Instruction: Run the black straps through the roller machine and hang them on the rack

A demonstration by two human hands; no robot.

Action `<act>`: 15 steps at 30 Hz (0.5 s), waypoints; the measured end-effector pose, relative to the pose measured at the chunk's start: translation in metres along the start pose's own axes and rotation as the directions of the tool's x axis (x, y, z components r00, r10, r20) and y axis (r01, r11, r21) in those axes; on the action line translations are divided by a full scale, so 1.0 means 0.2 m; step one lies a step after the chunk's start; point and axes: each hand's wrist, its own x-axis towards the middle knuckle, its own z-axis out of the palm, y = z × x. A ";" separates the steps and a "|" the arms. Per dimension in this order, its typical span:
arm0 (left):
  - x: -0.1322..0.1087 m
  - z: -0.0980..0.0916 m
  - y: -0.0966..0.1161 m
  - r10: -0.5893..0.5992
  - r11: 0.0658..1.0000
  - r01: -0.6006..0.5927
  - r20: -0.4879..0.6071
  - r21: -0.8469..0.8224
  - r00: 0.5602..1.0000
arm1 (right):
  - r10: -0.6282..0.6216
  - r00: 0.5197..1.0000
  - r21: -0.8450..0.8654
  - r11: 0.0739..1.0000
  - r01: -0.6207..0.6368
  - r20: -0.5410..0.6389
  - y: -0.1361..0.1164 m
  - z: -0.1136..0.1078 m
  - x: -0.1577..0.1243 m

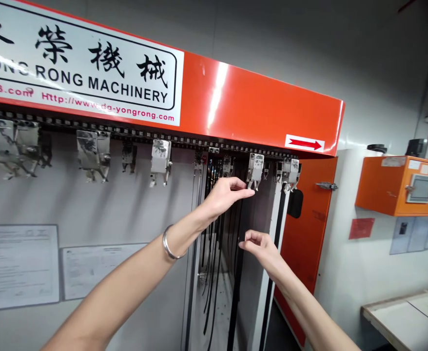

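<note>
My left hand (228, 192) reaches up with thumb and fingers pinched together just below a white metal clip (255, 170) that hangs from the chain under the orange machine hood (258, 107). A thin black strip (237, 282) runs down from that hand into the open cabinet. Lower down, my right hand (260, 246) is closed in a pinch on the same strip. A metal bangle sits on my left wrist.
More clips (161, 161) hang along the chain to the left, and one more (290, 170) hangs to the right. Several black strips hang inside the cabinet. Papers (18, 265) are posted on the panel. An orange control box (400, 185) and a work table (407, 317) stand at right.
</note>
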 end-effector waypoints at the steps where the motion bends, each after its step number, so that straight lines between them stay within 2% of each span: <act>1: 0.01 0.01 -0.01 0.006 1.000 -0.006 -0.010 -0.009 1.000 | 0.003 1.000 -0.006 1.000 -0.003 -0.007 0.00 0.00 0.00; 4: -0.01 0.01 -0.04 -0.016 0.998 0.014 -0.031 -0.060 0.999 | -0.027 0.999 -0.046 0.999 0.025 -0.028 -0.01 -0.01 -0.06; 7: -0.15 0.01 -0.05 -0.030 0.991 0.016 -0.099 -0.137 0.995 | -0.053 0.992 -0.120 0.992 0.039 -0.117 -0.02 -0.01 -0.25; 10: -0.46 0.06 -0.09 -0.023 0.985 -0.018 -0.236 -0.170 0.971 | -0.034 0.969 -0.164 0.986 -0.007 -0.244 0.06 0.02 -0.57; 13: -0.90 0.24 -0.20 -0.074 0.984 0.018 -0.319 -0.175 0.945 | 0.114 0.921 -0.166 0.968 -0.187 -0.373 0.25 0.06 -0.99; 14: -1.04 0.33 -0.25 -0.119 0.979 0.065 -0.287 -0.192 0.950 | 0.170 0.882 -0.165 0.950 -0.265 -0.440 0.32 0.06 -1.14; 15: -1.19 0.44 -0.30 -0.195 0.963 0.148 -0.206 -0.223 0.959 | 0.209 0.826 -0.167 0.925 -0.340 -0.523 0.39 0.05 -1.30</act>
